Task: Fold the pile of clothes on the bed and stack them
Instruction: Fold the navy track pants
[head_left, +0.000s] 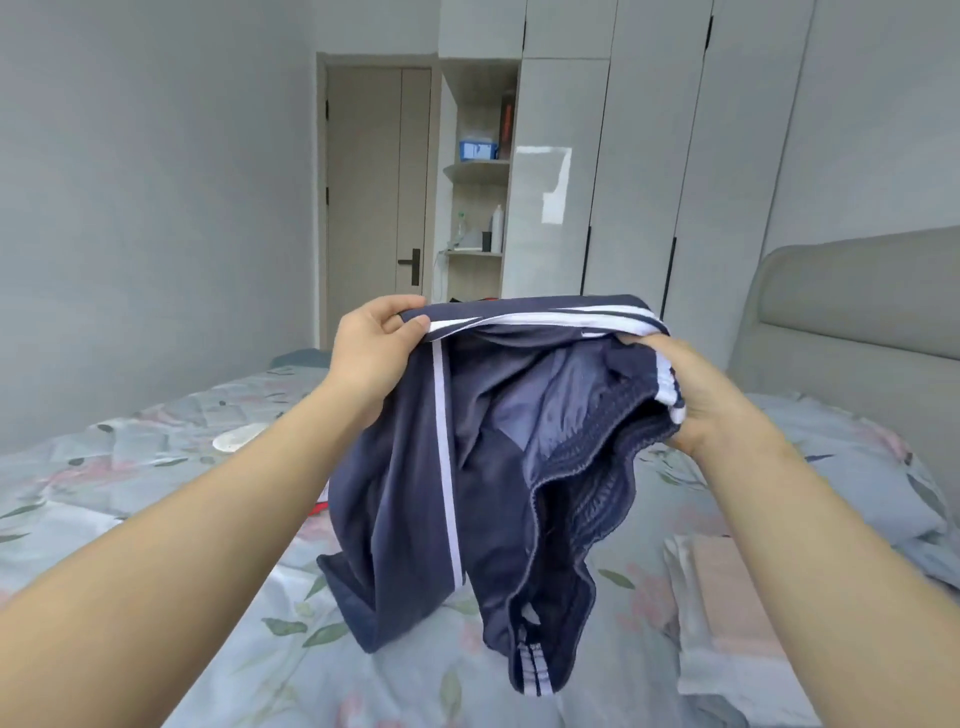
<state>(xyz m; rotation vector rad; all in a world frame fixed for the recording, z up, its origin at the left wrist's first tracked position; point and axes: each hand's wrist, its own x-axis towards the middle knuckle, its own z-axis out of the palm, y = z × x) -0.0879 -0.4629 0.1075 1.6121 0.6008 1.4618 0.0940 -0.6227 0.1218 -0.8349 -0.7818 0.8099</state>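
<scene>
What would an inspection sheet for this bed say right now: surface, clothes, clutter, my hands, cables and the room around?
Surface: bed with a rumpled floral sheet.
Job's things: navy trousers with white stripes, held up unfolded, leg ends hanging toward the bed; folded stack, pale pink and white, lying on the bed at right.
Clutter: white oval object on the bed at left; red item mostly hidden behind the trousers.
Hands: left hand pinches a striped edge of the trousers; right hand grips bunched fabric near the waistband.
Cables: nothing seen.
Surroundings: pillow and grey headboard at right; wardrobe, open shelves and closed door behind.
</scene>
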